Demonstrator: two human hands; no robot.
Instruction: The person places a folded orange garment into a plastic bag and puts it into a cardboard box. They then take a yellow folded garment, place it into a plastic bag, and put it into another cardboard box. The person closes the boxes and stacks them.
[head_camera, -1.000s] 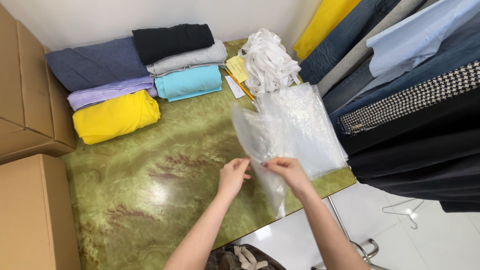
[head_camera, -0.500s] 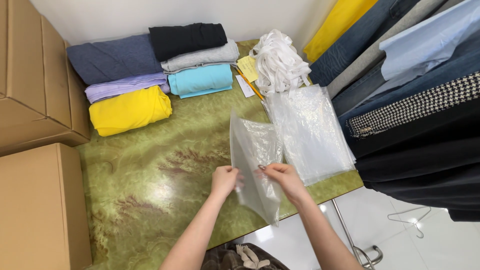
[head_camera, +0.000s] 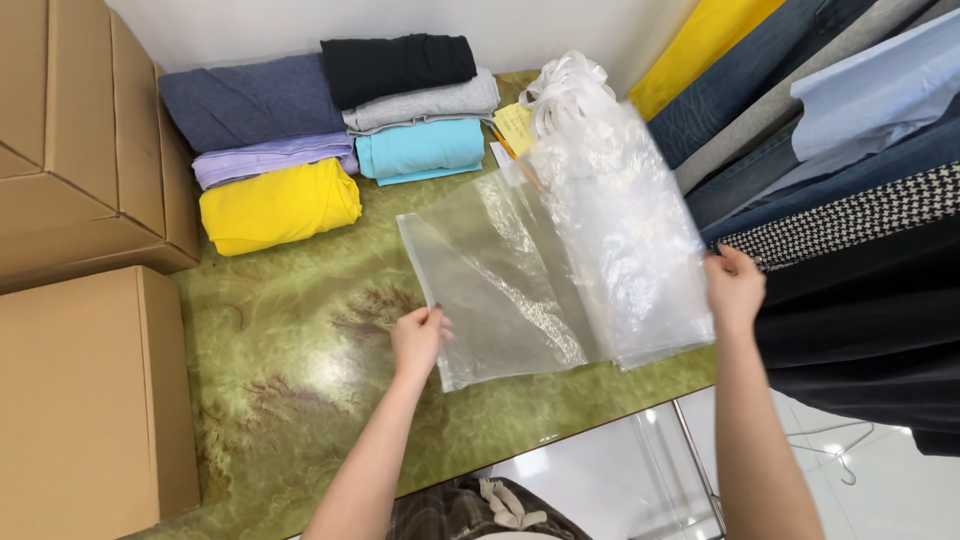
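The hands have moved apart, left hand (head_camera: 417, 342) and right hand (head_camera: 735, 290) fingers pinching the bag (head_camera: 520, 280) wide open; the slippery edge could slip free.

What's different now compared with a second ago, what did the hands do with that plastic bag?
The hands moved apart: the left hand now grips the clear plastic bag at its left edge, and the right hand has swung out to the bag pile's right side. The bag, earlier bunched, is spread wide. The folded clothes and cardboard boxes stayed put.
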